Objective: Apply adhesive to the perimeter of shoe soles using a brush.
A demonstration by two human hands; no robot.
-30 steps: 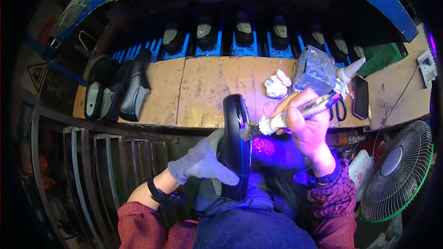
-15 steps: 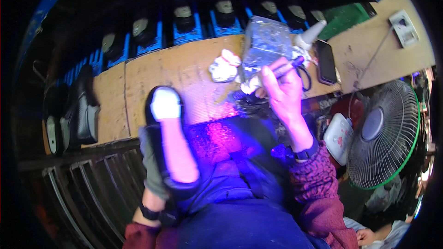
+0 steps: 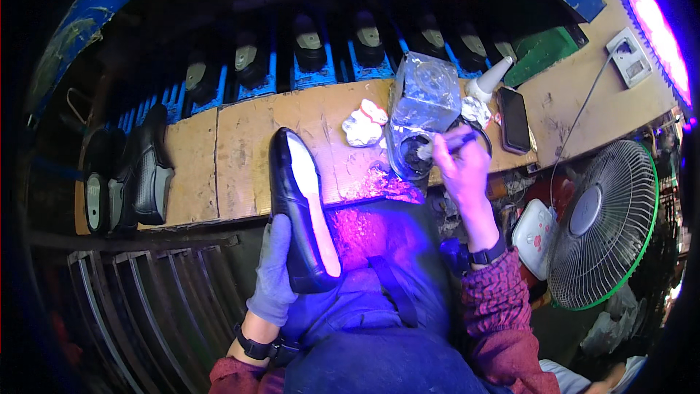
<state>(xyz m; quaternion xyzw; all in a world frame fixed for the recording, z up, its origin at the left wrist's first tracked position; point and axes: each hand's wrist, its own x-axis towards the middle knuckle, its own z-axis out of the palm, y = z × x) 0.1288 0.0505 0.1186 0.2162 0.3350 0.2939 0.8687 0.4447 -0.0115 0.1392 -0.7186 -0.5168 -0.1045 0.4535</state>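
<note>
My left hand (image 3: 273,270), in a grey glove, grips a black leather shoe (image 3: 289,197) by its near end, above my lap. The shoe is tipped on its side, with its flat pale underside (image 3: 305,168) turned to the right and its other end over the bench edge. My bare right hand (image 3: 463,168) is closed around a dark-handled brush (image 3: 458,138). The brush's pale tip reaches to a round dark pot (image 3: 414,157), beside a plastic-wrapped box (image 3: 425,91). Whether the tip touches the pot's contents is not clear.
Cardboard (image 3: 244,149) covers the bench, with a crumpled white wad (image 3: 363,125), a white nozzle bottle (image 3: 490,80) and a phone (image 3: 515,120) on it. Black shoes (image 3: 149,175) stand at left. Blue racks (image 3: 313,66) line the back. A fan (image 3: 601,222) and a glowing lamp (image 3: 660,36) are at right.
My left hand has rolled the shoe from underside-up onto its side and shifted it slightly right. My right hand has moved down and right, bringing the brush to the pot.
</note>
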